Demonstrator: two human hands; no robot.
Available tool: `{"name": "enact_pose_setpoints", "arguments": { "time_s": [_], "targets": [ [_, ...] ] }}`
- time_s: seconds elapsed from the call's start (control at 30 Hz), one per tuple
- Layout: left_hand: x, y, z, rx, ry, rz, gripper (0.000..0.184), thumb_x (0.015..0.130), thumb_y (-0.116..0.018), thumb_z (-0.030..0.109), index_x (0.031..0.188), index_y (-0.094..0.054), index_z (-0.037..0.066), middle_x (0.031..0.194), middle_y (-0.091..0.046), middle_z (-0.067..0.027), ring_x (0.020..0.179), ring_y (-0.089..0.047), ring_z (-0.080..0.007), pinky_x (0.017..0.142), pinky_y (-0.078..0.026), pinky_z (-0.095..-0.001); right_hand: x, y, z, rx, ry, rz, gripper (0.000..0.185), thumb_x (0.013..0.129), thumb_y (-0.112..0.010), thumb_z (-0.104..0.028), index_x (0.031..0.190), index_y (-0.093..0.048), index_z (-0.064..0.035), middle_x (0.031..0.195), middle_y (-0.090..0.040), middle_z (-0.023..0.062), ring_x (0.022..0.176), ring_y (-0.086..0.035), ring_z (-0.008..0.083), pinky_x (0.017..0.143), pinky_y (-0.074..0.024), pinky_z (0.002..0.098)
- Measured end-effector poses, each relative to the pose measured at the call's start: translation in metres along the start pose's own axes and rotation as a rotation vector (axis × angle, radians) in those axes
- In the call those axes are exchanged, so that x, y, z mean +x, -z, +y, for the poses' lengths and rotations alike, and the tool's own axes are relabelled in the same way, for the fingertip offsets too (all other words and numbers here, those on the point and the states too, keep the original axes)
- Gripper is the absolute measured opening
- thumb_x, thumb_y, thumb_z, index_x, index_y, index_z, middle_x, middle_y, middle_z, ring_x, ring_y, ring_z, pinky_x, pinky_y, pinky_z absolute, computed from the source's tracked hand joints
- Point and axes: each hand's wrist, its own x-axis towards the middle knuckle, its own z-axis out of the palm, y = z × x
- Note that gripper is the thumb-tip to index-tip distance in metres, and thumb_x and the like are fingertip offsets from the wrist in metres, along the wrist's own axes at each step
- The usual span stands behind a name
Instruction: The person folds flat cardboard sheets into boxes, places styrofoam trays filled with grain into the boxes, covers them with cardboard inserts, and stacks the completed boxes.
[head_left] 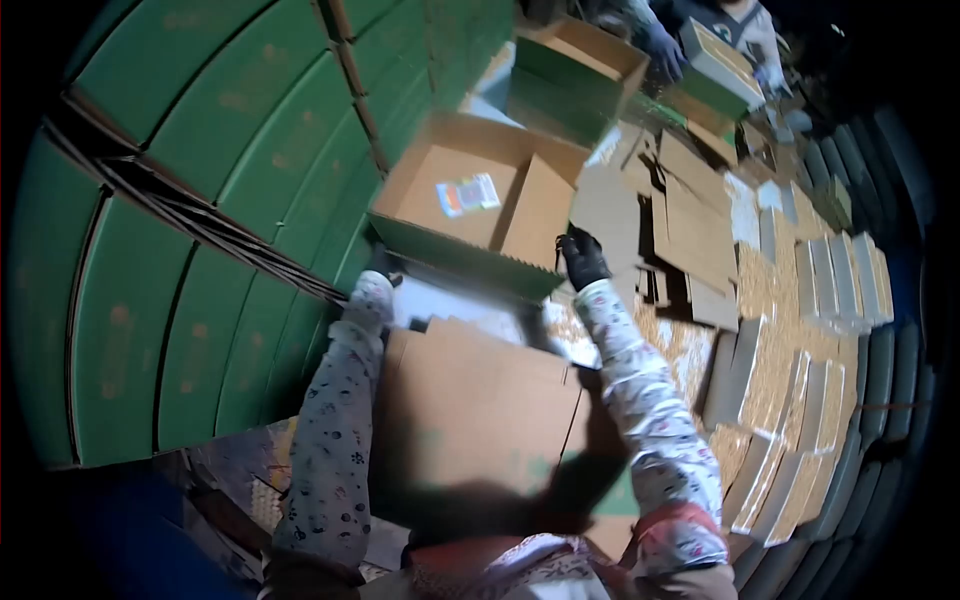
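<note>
An open cardboard box (pixel 470 243) with green outer walls sits in front of me, slightly blurred. Inside it lie a small printed leaflet (pixel 467 195) and a slanting inner flap (pixel 540 212). My right hand (pixel 583 258), in a black glove, grips the near right corner, its fingers bent over the edge. At the near left corner, my left hand (pixel 386 265) holds the box from below, also dark-gloved, with most of its fingers hidden. Closer to my body lies a stack of flat cardboard (pixel 470 400).
A wall of stacked green boxes (pixel 200 190) stands close on the left. Another open green box (pixel 570 80) is beyond mine. Flattened cardboard (pixel 695 215) and white-sided blocks (pixel 840 280) lie to the right. At the back, a person (pixel 740 30) handles a box.
</note>
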Motion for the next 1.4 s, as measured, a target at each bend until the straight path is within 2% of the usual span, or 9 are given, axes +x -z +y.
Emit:
{"name": "enact_pose_setpoints", "arguments": {
  "time_s": [0.27,0.43,0.57,0.7,0.83,0.9,1.0,1.17,1.4],
  "targets": [
    [-0.229,-0.281,0.019,0.987,-0.077,0.357,0.015,0.082,-0.049,0.026,0.083,-0.051,0.011,0.065,-0.048,-0.0025,0.053,-0.043,-0.0146,0.049,-0.034,-0.0258,-0.256,0.159,0.134,0.752,-0.231,0.333,0.037,0.088,-0.038,-0.022,0.116,-0.04,0.0023,0.112,-0.048,0.014,0.099,-0.048,0.0238,0.085,-0.0385,0.032],
    [-0.277,-0.333,-0.036,1.506,-0.286,0.461,0.026,0.079,-0.052,0.022,0.099,-0.049,0.007,0.082,-0.053,-0.0092,0.069,-0.051,-0.0228,0.06,-0.041,-0.0326,-0.332,0.09,0.121,-0.649,0.344,0.486,0.038,0.074,-0.058,-0.015,0.106,-0.041,-0.004,0.107,-0.043,0.0283,0.097,-0.044,0.0444,0.076,-0.0422,0.0489],
    [-0.282,-0.365,-0.014,1.374,-0.408,0.34,0.035,0.077,-0.054,0.02,0.108,-0.048,0.005,0.093,-0.056,-0.0137,0.079,-0.056,-0.0282,0.068,-0.045,-0.0368,-0.331,0.1,0.114,-0.689,0.439,0.544,0.038,0.075,-0.056,-0.016,0.108,-0.039,-0.0066,0.11,-0.042,0.0264,0.099,-0.043,0.0439,0.079,-0.04,0.0481],
    [-0.29,-0.372,0.011,1.499,-0.73,0.266,0.045,0.074,-0.053,0.015,0.114,-0.041,-0.002,0.103,-0.051,-0.0186,0.092,-0.052,-0.0305,0.075,-0.043,-0.034,-0.353,0.142,0.129,0.833,0.003,0.269,0.055,0.079,-0.05,-0.024,0.123,-0.03,0.0008,0.116,-0.043,0.0165,0.102,-0.045,0.0282,0.089,-0.033,0.0421],
    [-0.313,-0.466,0.019,1.585,-1.075,0.523,0.075,0.068,-0.062,0.015,0.127,-0.019,-0.005,0.123,-0.035,-0.021,0.109,-0.041,-0.0313,0.087,-0.039,-0.0368,-0.355,0.203,0.018,0.882,0.185,-0.43,0.057,0.079,-0.054,-0.029,0.123,-0.032,-0.0002,0.114,-0.046,0.0162,0.098,-0.05,0.0256,0.086,-0.0383,0.0346],
    [-0.318,-0.502,-0.008,1.66,-1.321,0.226,0.089,0.067,-0.067,0.034,0.13,-0.014,0.0,0.133,-0.016,-0.0214,0.125,-0.015,-0.0326,0.1,-0.016,-0.0424,-0.36,0.21,-0.039,0.72,0.379,-0.655,0.059,0.079,-0.056,-0.03,0.124,-0.031,-0.0008,0.113,-0.048,0.0163,0.096,-0.052,0.0249,0.083,-0.0408,0.0317],
    [-0.331,-0.568,-0.028,1.886,-1.36,-0.399,0.039,0.069,-0.056,0.033,0.096,-0.054,0.006,0.107,-0.051,-0.0122,0.092,-0.05,-0.0276,0.084,-0.032,-0.0515,-0.348,0.202,-0.096,0.308,0.762,-0.557,0.064,0.078,-0.058,-0.029,0.126,-0.027,-0.0014,0.113,-0.048,0.0172,0.093,-0.054,0.0251,0.081,-0.0428,0.0305],
    [-0.317,-0.55,-0.013,1.511,-0.999,-0.508,0.039,0.07,-0.056,0.036,0.093,-0.054,0.004,0.095,-0.052,-0.0115,0.089,-0.05,-0.0261,0.084,-0.034,-0.0504,-0.312,0.228,-0.114,0.433,0.101,-0.719,0.071,0.075,-0.061,-0.011,0.132,-0.017,-0.007,0.124,-0.036,0.0137,0.108,-0.039,0.0192,0.083,-0.0407,0.0295],
    [-0.385,-0.572,0.061,2.074,-1.059,-0.857,0.06,0.068,-0.053,0.056,0.094,-0.056,0.002,0.052,-0.049,-0.0096,0.049,-0.053,-0.0248,0.052,-0.045,-0.0388,-0.278,0.309,-0.075,-0.007,0.329,0.093,0.041,0.071,-0.051,0.0,0.11,-0.045,-0.0114,0.084,-0.053,0.006,0.06,-0.054,0.0153,0.052,-0.0442,0.0242]
  ]
}}
